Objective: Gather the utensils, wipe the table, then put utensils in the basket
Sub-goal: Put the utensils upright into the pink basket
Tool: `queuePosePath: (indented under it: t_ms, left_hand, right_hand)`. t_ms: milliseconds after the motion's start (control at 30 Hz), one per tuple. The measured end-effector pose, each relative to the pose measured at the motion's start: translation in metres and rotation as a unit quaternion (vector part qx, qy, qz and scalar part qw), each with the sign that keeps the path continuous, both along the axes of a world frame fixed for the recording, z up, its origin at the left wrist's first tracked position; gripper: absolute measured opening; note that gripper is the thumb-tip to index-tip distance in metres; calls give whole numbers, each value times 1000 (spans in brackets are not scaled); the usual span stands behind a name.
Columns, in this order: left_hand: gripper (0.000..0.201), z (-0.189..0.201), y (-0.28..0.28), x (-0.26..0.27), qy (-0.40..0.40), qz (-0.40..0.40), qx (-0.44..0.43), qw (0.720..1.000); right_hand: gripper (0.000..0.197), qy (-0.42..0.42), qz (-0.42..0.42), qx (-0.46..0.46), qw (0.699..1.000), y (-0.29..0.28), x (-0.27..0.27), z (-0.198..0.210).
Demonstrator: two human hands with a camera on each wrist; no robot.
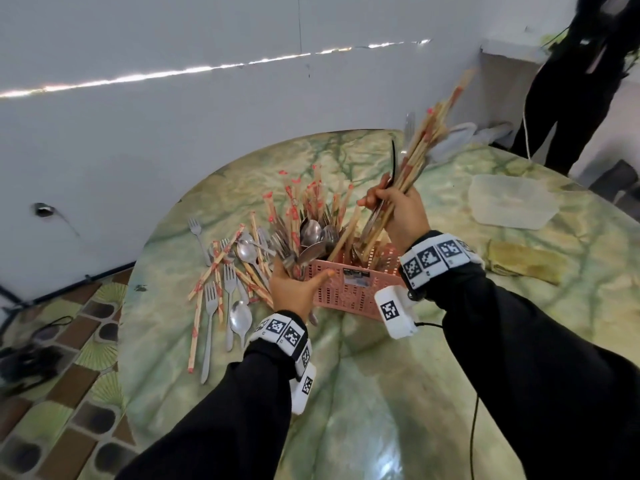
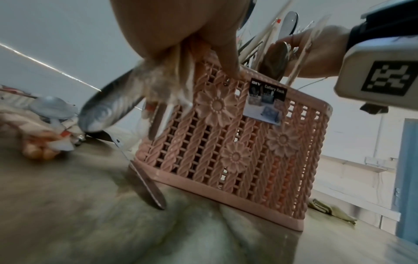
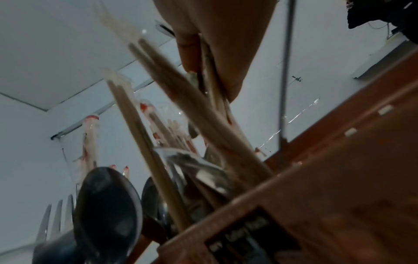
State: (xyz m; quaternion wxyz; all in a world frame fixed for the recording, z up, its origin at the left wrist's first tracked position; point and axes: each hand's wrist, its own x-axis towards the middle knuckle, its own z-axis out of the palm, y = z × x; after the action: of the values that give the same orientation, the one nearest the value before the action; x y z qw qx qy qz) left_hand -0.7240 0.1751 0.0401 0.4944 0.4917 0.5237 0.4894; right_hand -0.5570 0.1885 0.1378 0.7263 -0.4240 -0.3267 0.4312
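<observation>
A pink lattice basket (image 1: 349,285) stands mid-table, packed with spoons, forks and red-wrapped chopsticks. My left hand (image 1: 294,275) grips a bunch of forks and spoons (image 1: 291,251) at the basket's left end, with its thumb along the rim. In the left wrist view their handles (image 2: 158,114) hang beside the basket (image 2: 237,142). My right hand (image 1: 388,206) grips a bundle of bare chopsticks (image 1: 422,140) tilted up to the right, lower ends inside the basket. The right wrist view shows those chopsticks (image 3: 192,110) entering the basket (image 3: 316,178).
Loose forks, spoons and wrapped chopsticks (image 1: 225,282) lie on the green marbled table (image 1: 381,393) left of the basket. A folded yellowish cloth (image 1: 523,261) and a clear plastic container (image 1: 512,202) sit at the right. A person in black (image 1: 581,81) stands at the far right.
</observation>
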Motion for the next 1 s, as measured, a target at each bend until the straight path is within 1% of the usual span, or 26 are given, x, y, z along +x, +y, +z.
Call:
queuePosePath:
  t_ms: [133, 200, 267, 333, 433, 500, 533, 567, 600, 667, 700, 800, 833, 867, 900, 933, 967, 1000]
  left_hand:
    - [64, 4, 1, 2, 8, 24, 6, 1000]
    - [57, 4, 1, 2, -3, 22, 8, 1000]
    - [54, 0, 2, 1, -16, 10, 10, 1000]
    - [57, -4, 4, 0, -13, 11, 11, 1000]
    - [60, -4, 4, -1, -5, 11, 12, 1000]
    - [60, -3, 5, -1, -5, 13, 13, 1000]
    - [60, -2, 5, -2, -4, 9, 15, 1000]
    - [61, -1, 4, -2, -4, 4, 15, 1000]
    - [61, -1, 4, -3, -6, 0, 13, 1000]
    - [55, 0, 3, -4, -14, -5, 8, 1000]
    - [53, -1, 3, -5, -15, -5, 8, 1000]
    - [49, -2, 2, -6, -18, -12, 9, 1000]
    - [47, -1, 2, -6, -19, -12, 10, 1000]
    - [45, 1, 1, -6, -22, -10, 11, 1000]
    - [44, 3, 1, -5, -25, -8, 13, 1000]
    - [44, 5, 0, -5, -30, -6, 16, 999]
    - [43, 7, -1, -4, -34, -7, 19, 999]
    - [43, 9, -2, -4, -36, -10, 26, 999]
  right_hand:
    - [30, -113, 33, -58, 991, 0, -1, -12]
    - [26, -183, 72, -97, 976, 2, 0, -14]
    - [22, -242, 118, -129, 954, 4, 1, -10]
    - [33, -274, 151, -146, 939, 2, 2, -4]
    - [39, -323, 179, -181, 912, -5, 7, 0]
    - [37, -318, 174, -209, 908, -8, 12, -3]
    - [32, -303, 164, -222, 912, -10, 15, -5]
    - [22, -290, 162, -234, 914, -12, 18, -7]
    - [12, -275, 169, -244, 915, -14, 21, -9]
    - [9, -232, 211, -252, 916, -19, 24, -8]
    - [15, -219, 232, -249, 914, -20, 25, -8]
    - [72, -247, 241, -241, 907, -19, 29, -3]
    - [85, -252, 234, -226, 911, -18, 30, -3]
    - [93, -240, 227, -218, 918, -17, 30, -2]
    - [93, -217, 217, -214, 928, -16, 30, -3]
    - [85, -194, 203, -212, 936, -16, 30, -2]
    - [69, -178, 185, -212, 943, -18, 29, 1]
    - [47, -177, 164, -217, 946, -20, 27, 3]
